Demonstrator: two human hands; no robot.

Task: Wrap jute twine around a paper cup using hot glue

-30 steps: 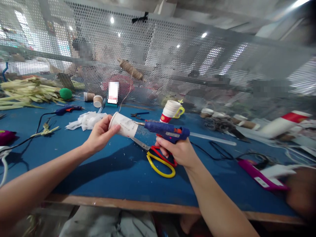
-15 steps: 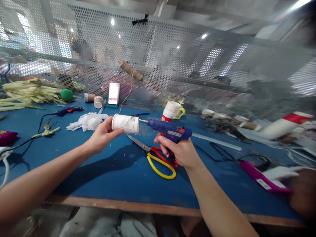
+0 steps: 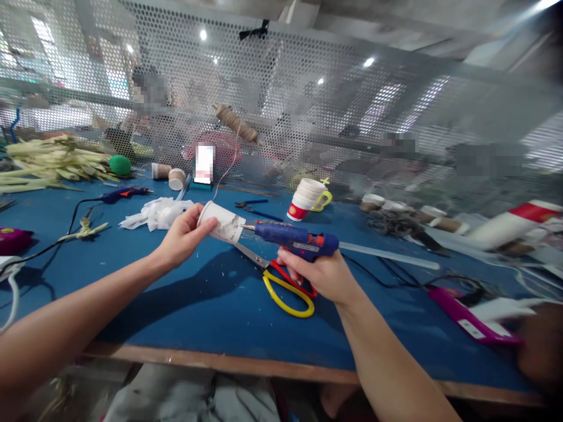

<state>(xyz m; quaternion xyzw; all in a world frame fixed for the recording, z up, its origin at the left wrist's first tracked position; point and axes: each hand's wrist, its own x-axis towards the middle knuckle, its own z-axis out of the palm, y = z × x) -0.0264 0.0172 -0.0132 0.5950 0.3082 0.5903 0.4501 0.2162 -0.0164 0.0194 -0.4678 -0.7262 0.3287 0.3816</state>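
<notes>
My left hand (image 3: 178, 240) is closed round a white paper cup (image 3: 222, 224), held on its side above the blue table (image 3: 185, 305) with its base pointing right. My right hand (image 3: 323, 272) grips a blue hot glue gun (image 3: 294, 237). Its metal nozzle points left at the cup's base, almost touching it. A clear glue stick (image 3: 387, 255) juts from the gun's back toward the right. Scissors (image 3: 281, 281) with red and yellow handles lie on the table just under the gun.
A stack of paper cups (image 3: 305, 198) stands behind the gun. White crumpled material (image 3: 153, 214), a second glue gun (image 3: 121, 192), tape rolls (image 3: 169, 174), green leaves (image 3: 48, 164) and a twine spool (image 3: 237, 124) lie left and back. A pink tool (image 3: 466, 316) lies right. A perforated metal screen (image 3: 308, 111) closes the back.
The cup has tilted, its base now dipping toward the nozzle. The glue gun has shifted slightly left and down, its tip closer to the cup's base.
</notes>
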